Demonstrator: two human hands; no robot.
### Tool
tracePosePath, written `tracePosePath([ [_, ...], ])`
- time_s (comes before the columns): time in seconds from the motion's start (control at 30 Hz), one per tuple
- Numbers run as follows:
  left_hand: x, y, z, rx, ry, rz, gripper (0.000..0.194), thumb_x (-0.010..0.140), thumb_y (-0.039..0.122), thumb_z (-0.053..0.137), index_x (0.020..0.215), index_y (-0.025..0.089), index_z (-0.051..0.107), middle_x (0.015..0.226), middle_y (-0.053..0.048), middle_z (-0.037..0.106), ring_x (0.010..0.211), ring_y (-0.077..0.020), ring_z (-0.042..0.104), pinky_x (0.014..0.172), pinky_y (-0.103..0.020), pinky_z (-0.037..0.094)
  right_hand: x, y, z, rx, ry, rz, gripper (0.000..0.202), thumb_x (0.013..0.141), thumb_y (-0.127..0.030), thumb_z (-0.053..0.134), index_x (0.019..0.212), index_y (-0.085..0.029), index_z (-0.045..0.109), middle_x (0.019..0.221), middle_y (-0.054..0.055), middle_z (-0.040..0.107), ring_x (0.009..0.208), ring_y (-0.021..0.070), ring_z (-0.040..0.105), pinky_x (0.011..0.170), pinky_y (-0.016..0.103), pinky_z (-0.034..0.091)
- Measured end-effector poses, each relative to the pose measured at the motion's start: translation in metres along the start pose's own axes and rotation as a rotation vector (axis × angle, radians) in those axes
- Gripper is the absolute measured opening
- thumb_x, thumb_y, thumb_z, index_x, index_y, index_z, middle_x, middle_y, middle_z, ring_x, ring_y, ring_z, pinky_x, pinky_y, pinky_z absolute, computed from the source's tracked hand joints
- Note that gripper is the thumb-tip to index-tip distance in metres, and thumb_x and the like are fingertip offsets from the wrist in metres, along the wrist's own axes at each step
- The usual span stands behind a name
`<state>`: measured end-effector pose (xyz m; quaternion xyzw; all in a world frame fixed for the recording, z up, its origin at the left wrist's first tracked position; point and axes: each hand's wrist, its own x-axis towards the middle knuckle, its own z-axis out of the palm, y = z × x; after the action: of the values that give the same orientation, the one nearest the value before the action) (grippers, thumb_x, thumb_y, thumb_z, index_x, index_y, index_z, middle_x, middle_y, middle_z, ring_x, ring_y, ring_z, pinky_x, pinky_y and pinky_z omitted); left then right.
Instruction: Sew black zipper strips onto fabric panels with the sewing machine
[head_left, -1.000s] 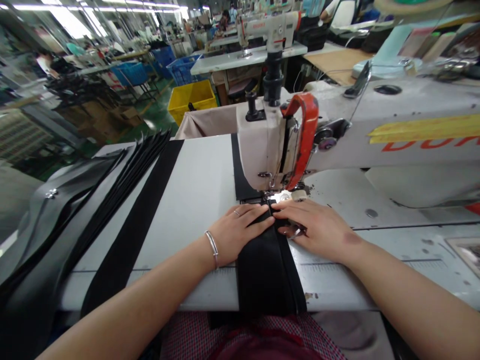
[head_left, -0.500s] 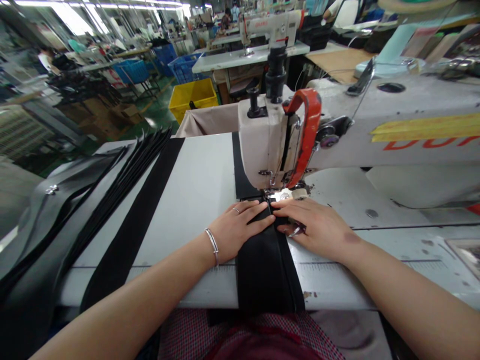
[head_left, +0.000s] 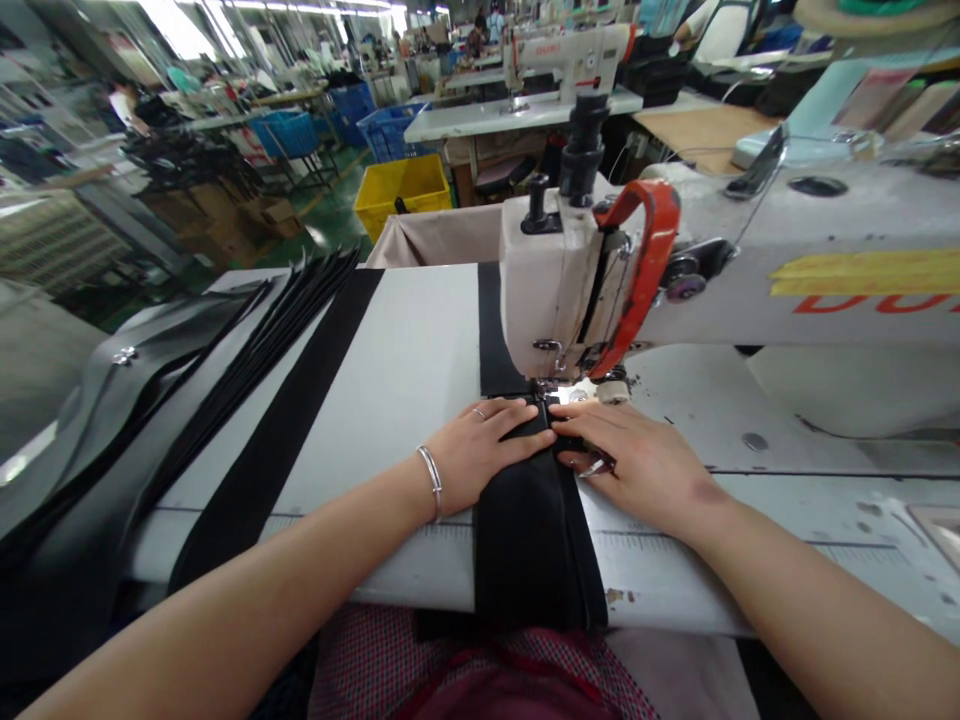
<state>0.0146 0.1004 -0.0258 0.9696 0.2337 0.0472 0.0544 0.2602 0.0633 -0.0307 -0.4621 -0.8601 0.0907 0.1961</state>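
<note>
A long black strip of leather-like material (head_left: 525, 560) runs lengthwise under the presser foot (head_left: 551, 385) of a white sewing machine (head_left: 551, 290), a second layer or folded edge along its right side. My left hand (head_left: 484, 450), with a ring and a silver bangle, lies flat on the strip just before the foot, fingers spread. Opposite it, my right hand (head_left: 637, 455) rests its fingertips on the strip's right edge. Tucked under its curled fingers is a small shiny metal tool (head_left: 598, 466), mostly hidden; its exact kind is unclear.
Another black strip (head_left: 300, 410) lies on the white table (head_left: 420, 340) to the left, beside a stack of black strips (head_left: 247, 370). A red lever guard (head_left: 649, 275) rises on the machine head. Beyond stand a yellow crate (head_left: 401, 190) and another sewing machine (head_left: 574, 60).
The view has shifted slightly, moving the machine right in the picture. Both hands keep nearly the same place on the strip; any feed of the material is too slight to tell.
</note>
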Motion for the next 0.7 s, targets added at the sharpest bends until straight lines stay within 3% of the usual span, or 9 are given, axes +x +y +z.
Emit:
tracePosePath([
  [0.23, 0.000, -0.005, 0.003, -0.015, 0.021, 0.006, 0.053, 0.090, 0.023, 0.050, 0.142, 0.025, 0.036, 0.144, -0.010, 0.034, 0.136, -0.0264, 0.028, 0.113, -0.046, 0.026, 0.000, -0.001, 0.003, -0.036, 0.000, 0.015, 0.030, 0.089, -0.030, 0.052, 0.118, -0.026, 0.059, 0.131, 0.002, 0.057, 0.117, 0.0251, 0.052, 0.092, 0.044, 0.049],
  [0.53, 0.005, -0.016, 0.006, -0.090, 0.044, -0.007, 0.065, 0.083, 0.021, 0.057, 0.144, 0.028, 0.034, 0.147, -0.008, 0.031, 0.139, -0.0263, 0.025, 0.116, -0.048, 0.021, 0.003, -0.005, 0.005, -0.076, 0.033, 0.017, 0.035, 0.089, -0.027, 0.052, 0.124, -0.024, 0.054, 0.130, 0.003, 0.057, 0.117, 0.0254, 0.051, 0.092, 0.043, 0.047],
  [0.63, 0.007, -0.022, -0.001, -0.174, 0.056, 0.002, 0.061, 0.083, 0.020, 0.057, 0.141, 0.027, 0.039, 0.146, -0.008, 0.035, 0.138, -0.0250, 0.028, 0.115, -0.046, 0.023, 0.003, -0.001, 0.000, -0.058, 0.073, 0.009, 0.024, 0.089, -0.026, 0.052, 0.111, -0.026, 0.061, 0.118, 0.003, 0.063, 0.108, 0.0233, 0.056, 0.087, 0.039, 0.048],
  [0.7, 0.011, -0.031, -0.009, -0.289, 0.061, -0.086, 0.051, 0.083, 0.010, 0.050, 0.131, 0.026, 0.053, 0.139, -0.004, 0.046, 0.132, -0.0199, 0.039, 0.113, -0.039, 0.031, 0.005, 0.004, -0.006, -0.062, 0.067, 0.110, 0.014, 0.087, -0.030, 0.054, 0.098, -0.025, 0.063, 0.101, 0.004, 0.067, 0.091, 0.0222, 0.061, 0.075, 0.035, 0.049],
])
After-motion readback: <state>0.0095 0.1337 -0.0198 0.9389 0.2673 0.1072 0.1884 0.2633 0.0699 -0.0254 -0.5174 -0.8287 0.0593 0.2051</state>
